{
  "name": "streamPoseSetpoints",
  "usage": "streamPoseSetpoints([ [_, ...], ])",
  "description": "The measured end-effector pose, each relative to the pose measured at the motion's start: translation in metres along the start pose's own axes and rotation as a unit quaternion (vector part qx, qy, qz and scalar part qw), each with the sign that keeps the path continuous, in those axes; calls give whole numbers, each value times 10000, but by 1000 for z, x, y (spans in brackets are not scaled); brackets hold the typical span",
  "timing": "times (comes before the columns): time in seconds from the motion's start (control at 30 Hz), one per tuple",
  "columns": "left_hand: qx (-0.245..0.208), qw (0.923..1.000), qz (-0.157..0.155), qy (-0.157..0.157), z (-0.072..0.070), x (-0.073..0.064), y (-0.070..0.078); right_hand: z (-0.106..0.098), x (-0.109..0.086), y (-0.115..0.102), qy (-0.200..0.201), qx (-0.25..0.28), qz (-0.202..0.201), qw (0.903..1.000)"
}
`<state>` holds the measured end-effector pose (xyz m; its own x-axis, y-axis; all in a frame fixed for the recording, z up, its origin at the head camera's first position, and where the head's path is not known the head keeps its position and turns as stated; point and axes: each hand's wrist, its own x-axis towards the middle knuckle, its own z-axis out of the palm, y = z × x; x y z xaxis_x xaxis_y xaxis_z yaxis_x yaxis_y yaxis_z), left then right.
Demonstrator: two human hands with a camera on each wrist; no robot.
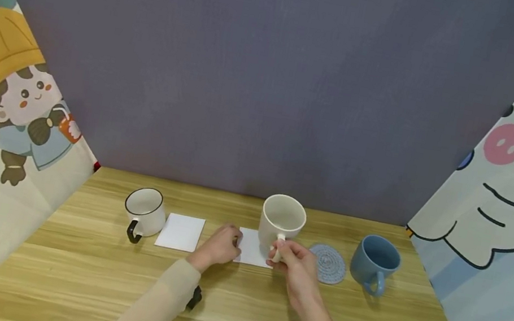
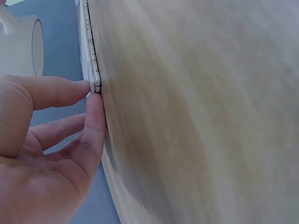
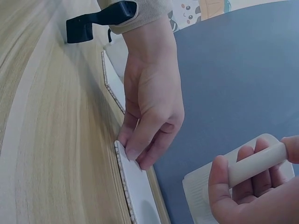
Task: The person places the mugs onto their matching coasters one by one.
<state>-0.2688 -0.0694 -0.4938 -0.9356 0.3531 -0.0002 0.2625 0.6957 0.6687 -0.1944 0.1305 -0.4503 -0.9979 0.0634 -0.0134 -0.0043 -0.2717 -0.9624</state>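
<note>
My right hand [image 1: 300, 277] grips the handle of a cream mug [image 1: 267, 231], fingers curled round it. The mug is upright over a white square coaster [image 1: 248, 251], hiding part of it in the head view. A gap shows between mug [image 3: 195, 191] and coaster [image 3: 140, 196] in the right wrist view. My left hand [image 1: 220, 247] pinches the left edge of that coaster between thumb and finger, low at the tabletop. Pale, speckled sides show on the coaster [image 2: 90, 42] in the left wrist view, where the thumb and fingertip meet its corner.
To the left lie another white square coaster [image 1: 179, 232] and a white mug [image 1: 149, 217] with black rim and handle. On the right are a round blue-grey woven coaster [image 1: 327, 265] and a blue mug [image 1: 364, 265]. A grey panel [image 1: 270, 82] closes off the wooden table's back.
</note>
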Motion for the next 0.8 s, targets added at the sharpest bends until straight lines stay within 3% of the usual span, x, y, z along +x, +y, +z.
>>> streamPoseSetpoints([
  [0.23, 154, 9998, 69, 99, 4, 6, 0, 2, 0, 1, -48, -33, -5, 10000],
  [0.8, 247, 9995, 127, 154, 5, 6, 3, 6, 3, 6, -92, -51, 7, 9999],
])
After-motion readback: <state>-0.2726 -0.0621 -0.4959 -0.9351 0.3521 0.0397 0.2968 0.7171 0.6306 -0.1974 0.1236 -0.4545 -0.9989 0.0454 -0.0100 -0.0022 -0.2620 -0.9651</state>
